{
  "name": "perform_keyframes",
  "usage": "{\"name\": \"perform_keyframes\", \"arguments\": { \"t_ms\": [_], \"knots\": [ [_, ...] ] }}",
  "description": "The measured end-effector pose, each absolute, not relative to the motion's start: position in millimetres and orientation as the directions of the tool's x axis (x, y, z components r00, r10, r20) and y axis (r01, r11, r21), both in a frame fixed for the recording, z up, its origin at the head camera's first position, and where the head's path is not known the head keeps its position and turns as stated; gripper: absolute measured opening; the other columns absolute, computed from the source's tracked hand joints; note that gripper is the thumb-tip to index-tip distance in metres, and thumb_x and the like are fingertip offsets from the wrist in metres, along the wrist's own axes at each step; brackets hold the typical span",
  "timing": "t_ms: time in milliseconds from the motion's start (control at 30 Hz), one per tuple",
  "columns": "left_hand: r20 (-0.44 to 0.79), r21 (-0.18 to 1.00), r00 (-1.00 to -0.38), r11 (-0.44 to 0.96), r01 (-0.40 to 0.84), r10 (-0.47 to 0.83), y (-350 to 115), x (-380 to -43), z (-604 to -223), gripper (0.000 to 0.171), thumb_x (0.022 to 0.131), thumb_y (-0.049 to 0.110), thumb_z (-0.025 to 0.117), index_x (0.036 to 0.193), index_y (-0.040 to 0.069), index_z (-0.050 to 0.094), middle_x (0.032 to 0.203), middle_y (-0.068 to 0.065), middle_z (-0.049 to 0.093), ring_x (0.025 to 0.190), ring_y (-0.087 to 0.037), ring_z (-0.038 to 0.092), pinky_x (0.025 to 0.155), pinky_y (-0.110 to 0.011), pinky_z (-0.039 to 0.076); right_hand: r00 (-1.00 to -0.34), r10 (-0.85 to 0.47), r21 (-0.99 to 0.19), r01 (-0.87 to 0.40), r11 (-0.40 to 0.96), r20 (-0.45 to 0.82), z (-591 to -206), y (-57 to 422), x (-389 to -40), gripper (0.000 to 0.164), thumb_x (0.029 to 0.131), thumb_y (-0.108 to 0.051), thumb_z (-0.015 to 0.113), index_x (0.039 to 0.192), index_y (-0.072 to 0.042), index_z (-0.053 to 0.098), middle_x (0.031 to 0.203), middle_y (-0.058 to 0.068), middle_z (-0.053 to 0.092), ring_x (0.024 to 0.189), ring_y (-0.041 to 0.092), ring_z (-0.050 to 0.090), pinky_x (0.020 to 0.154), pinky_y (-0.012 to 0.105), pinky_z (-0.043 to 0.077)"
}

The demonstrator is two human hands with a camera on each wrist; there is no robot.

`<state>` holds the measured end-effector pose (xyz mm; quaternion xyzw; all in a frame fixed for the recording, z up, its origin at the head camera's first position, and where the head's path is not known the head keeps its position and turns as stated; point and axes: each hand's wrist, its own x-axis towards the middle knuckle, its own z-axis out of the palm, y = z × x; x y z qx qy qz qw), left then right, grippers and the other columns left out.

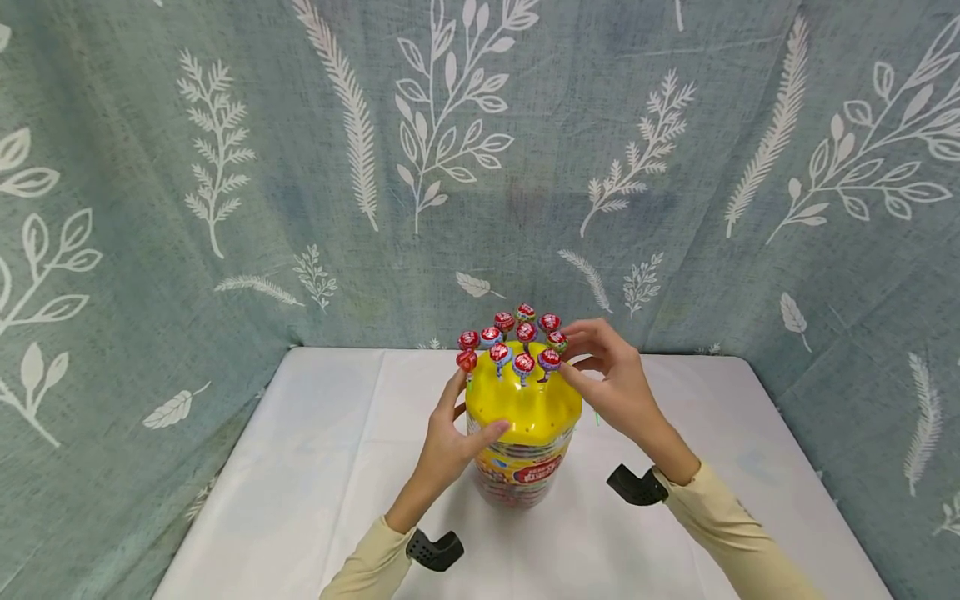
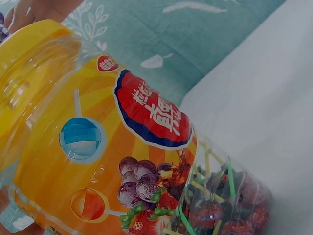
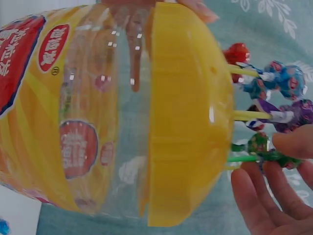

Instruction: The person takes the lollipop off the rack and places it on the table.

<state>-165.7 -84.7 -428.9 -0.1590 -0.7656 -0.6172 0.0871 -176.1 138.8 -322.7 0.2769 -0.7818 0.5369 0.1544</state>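
A clear plastic candy jar (image 1: 517, 479) with a yellow fruit-printed label stands upright, with loose lollipops visible through its wall in the left wrist view. Several wrapped lollipops (image 1: 524, 364) stand in its domed yellow lid (image 1: 525, 408), sticks pointing down into it. My left hand (image 1: 448, 442) grips the jar at the lid's left side, thumb across the front of the lid. On the right, my right hand (image 1: 618, 375) pinches a green-wrapped lollipop (image 3: 286, 159) between thumb and fingers; its green stick meets the lid. Part of the wrapper is hidden by the fingers.
A white cloth covers the table (image 1: 360, 467) beneath the jar. Behind and at both sides hangs a grey-green curtain (image 1: 525, 225) with white leaf prints. Black camera mounts (image 1: 637, 485) sit at both wrists.
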Motion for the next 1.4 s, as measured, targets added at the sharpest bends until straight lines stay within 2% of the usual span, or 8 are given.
{"name": "perform_keyframes", "arguments": {
  "t_ms": [100,233,667,900,1167,1400],
  "knots": [
    [0.337,0.915,-0.931,0.183,0.359,0.139,-83.9,-160.0,-417.1,0.085,0.081,0.022,0.073,0.148,0.004,0.024,0.151,-0.014,0.029,0.135,-0.034,0.028,0.102,-0.056,0.033,-0.783,-0.252,-0.734,-0.621,0.274,0.569,-326.2,135.6,-177.7,0.037,0.079,0.015,0.063,0.114,0.007,0.052,0.099,0.019,0.062,0.086,0.030,0.062,0.073,0.027,0.054],
    [0.329,0.917,-0.934,0.190,0.351,0.136,-83.6,-157.0,-412.7,0.084,0.082,0.024,0.072,0.148,0.003,0.025,0.150,-0.015,0.029,0.135,-0.034,0.028,0.102,-0.056,0.033,-0.759,-0.235,-0.705,-0.651,0.280,0.607,-331.6,132.1,-180.9,0.038,0.079,0.016,0.063,0.113,0.007,0.051,0.096,0.019,0.063,0.083,0.027,0.063,0.071,0.030,0.055],
    [0.302,0.927,-0.944,0.189,0.324,0.135,-82.4,-155.5,-410.7,0.084,0.082,0.019,0.071,0.149,0.004,0.023,0.151,-0.014,0.027,0.136,-0.033,0.027,0.104,-0.054,0.032,-0.758,-0.184,-0.718,-0.652,0.244,0.626,-334.8,130.1,-183.1,0.037,0.078,0.016,0.065,0.112,0.009,0.053,0.093,0.020,0.063,0.081,0.029,0.063,0.072,0.028,0.055],
    [0.291,0.931,-0.947,0.187,0.312,0.134,-82.5,-154.9,-410.7,0.084,0.082,0.019,0.071,0.149,0.004,0.023,0.152,-0.013,0.027,0.136,-0.033,0.027,0.105,-0.054,0.031,-0.744,-0.172,-0.711,-0.667,0.222,0.645,-327.1,133.4,-183.9,0.040,0.077,0.017,0.065,0.114,0.010,0.051,0.092,0.024,0.062,0.081,0.035,0.062,0.072,0.024,0.055],
    [0.291,0.930,-0.948,0.193,0.312,0.130,-81.9,-155.0,-410.6,0.084,0.082,0.019,0.071,0.149,0.003,0.023,0.151,-0.014,0.027,0.136,-0.033,0.027,0.105,-0.054,0.031,-0.732,-0.139,-0.695,-0.679,0.237,0.667,-319.9,143.7,-186.5,0.042,0.076,0.019,0.065,0.115,0.009,0.051,0.090,0.024,0.061,0.078,0.017,0.061,0.071,0.021,0.054],
    [0.288,0.932,-0.948,0.187,0.310,0.132,-81.4,-154.8,-410.6,0.084,0.082,0.020,0.071,0.149,0.004,0.022,0.151,-0.014,0.027,0.136,-0.033,0.027,0.105,-0.054,0.031,-0.753,-0.114,-0.713,-0.653,0.256,0.648,-322.5,154.0,-189.1,0.043,0.076,0.016,0.067,0.116,0.008,0.053,0.090,0.022,0.061,0.078,0.022,0.062,0.068,0.020,0.053]
  ]
}}
